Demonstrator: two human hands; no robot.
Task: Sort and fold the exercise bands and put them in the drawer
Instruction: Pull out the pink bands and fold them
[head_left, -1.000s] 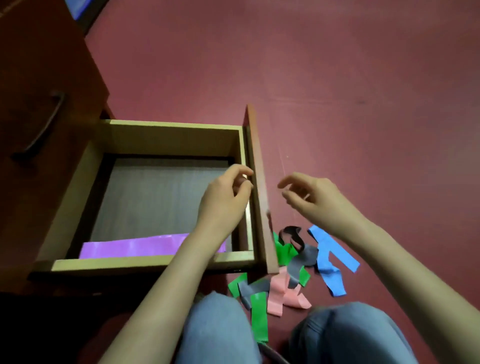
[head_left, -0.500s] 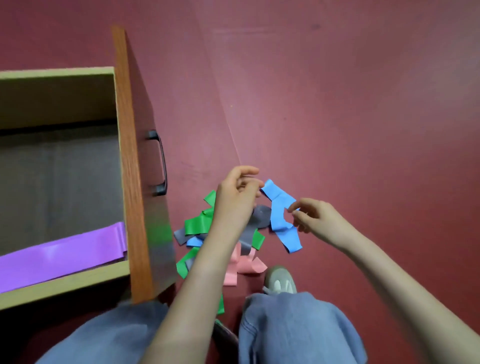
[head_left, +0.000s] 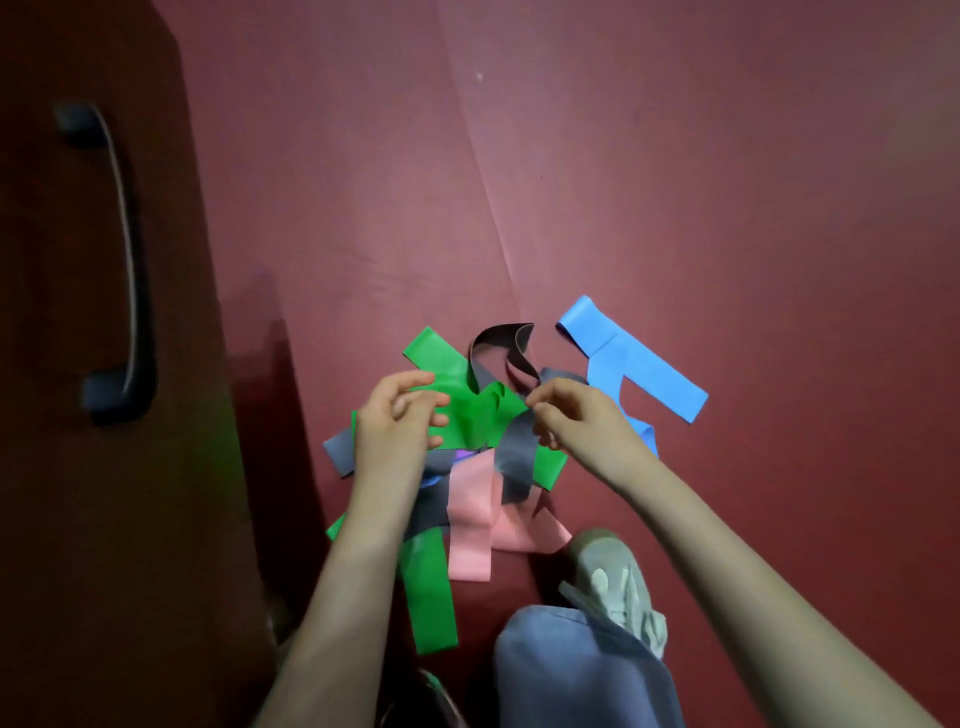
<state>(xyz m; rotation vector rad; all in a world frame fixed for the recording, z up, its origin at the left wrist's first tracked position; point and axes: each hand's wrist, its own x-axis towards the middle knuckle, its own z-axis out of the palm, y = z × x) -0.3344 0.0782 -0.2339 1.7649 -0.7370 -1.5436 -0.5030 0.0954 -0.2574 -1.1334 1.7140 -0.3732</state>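
Right hand (head_left: 582, 426) shifted, fingers (head_left: 540, 408) pinching green band (head_left: 470, 421)

Green, blue, pink, grey and possibly black bands (head_left: 478, 421) lie on maroon floor (head_left: 675, 182).

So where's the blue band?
In the head view, the blue band lies flat on the red floor at the right edge of the pile of bands, just past the right hand.
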